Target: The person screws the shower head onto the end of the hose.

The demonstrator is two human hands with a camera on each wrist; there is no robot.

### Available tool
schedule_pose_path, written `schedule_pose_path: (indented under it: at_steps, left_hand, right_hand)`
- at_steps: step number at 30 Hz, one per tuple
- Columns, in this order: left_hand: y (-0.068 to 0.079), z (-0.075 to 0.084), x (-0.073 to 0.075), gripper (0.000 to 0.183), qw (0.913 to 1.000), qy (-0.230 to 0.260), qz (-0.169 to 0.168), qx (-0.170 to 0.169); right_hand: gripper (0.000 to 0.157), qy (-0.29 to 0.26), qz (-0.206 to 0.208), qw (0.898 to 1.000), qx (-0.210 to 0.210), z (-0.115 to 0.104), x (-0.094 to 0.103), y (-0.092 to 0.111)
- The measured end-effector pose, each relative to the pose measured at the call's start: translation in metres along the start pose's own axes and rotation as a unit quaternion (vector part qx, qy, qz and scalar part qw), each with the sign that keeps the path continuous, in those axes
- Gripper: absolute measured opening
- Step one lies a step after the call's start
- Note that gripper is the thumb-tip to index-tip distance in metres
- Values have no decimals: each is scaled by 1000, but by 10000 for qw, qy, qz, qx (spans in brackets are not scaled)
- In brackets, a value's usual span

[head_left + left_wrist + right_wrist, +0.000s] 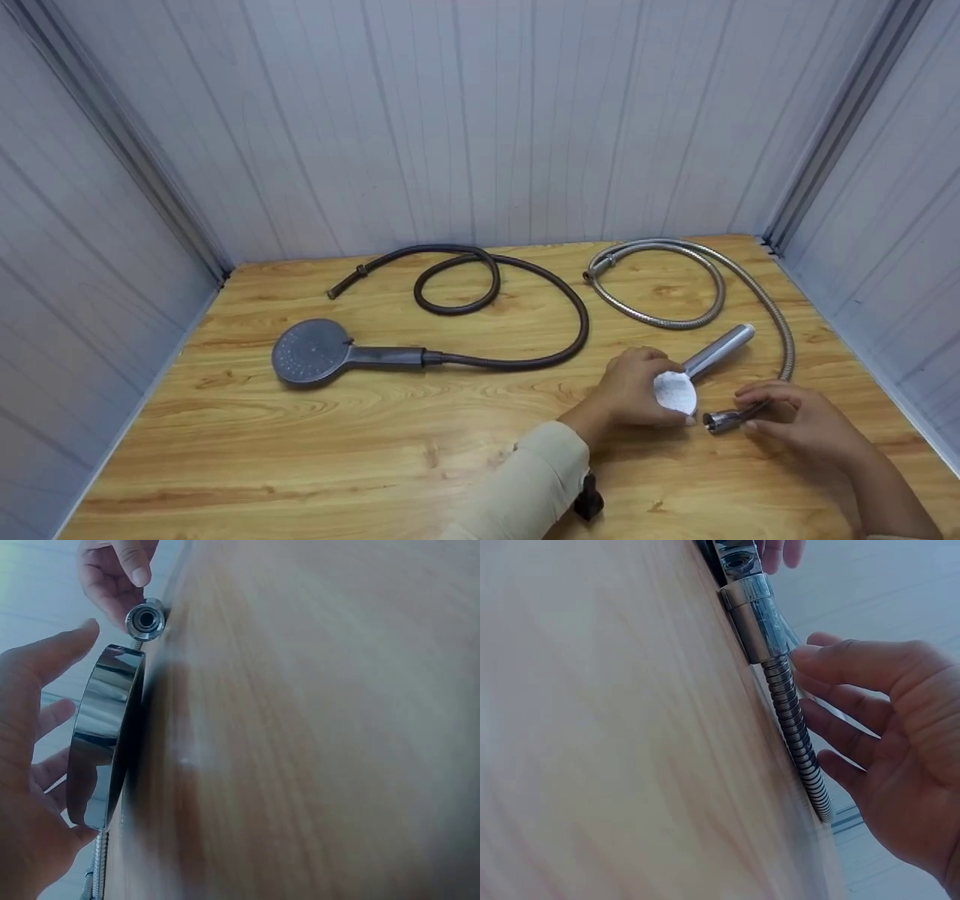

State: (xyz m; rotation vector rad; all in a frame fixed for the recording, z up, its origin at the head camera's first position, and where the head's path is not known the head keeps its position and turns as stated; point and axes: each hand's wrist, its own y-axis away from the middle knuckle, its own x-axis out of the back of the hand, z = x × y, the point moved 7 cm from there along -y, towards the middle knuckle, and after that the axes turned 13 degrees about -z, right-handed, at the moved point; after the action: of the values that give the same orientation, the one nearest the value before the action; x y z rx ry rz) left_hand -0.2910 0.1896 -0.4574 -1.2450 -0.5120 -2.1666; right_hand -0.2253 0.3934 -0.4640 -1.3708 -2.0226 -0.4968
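A chrome handheld shower head (675,392) lies close over the wooden table, its handle pointing to the back right. My left hand (631,388) spreads around its round head; in the left wrist view the thumb stands apart from the shiny rim (105,709) and the fingers reach along its far side. The silver metal shower hose (784,341) ends in a chrome connector (756,619) lying just right of that head, its open end towards it. Beside this end my right hand (806,424) has loosely bent fingers, the thumb tip right at the connector's lower edge.
A dark grey shower head (311,351) with its dark hose (581,315) attached lies on the left and middle of the table (360,457). The silver hose's other end (600,266) is coiled at the back right. Panelled walls (495,127) enclose three sides.
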Motion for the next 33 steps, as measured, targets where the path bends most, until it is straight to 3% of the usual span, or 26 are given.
schedule_pose_path:
  at_steps: [7, 25, 33]
  left_hand:
    - [3, -1, -4, 65, 9988, -463, -98, 117]
    - [17, -15, 4, 65, 9987, -498, -96, -93]
    - [27, -21, 9, 69, 9986, -438, -307, -42]
  right_hand:
    - [25, 54, -66, 9999, -78, 1, -4, -2]
    - [26, 56, -147, 9998, 98, -4, -4, -6]
    - [25, -27, -207, 9997, 90, -3, -2, -4]
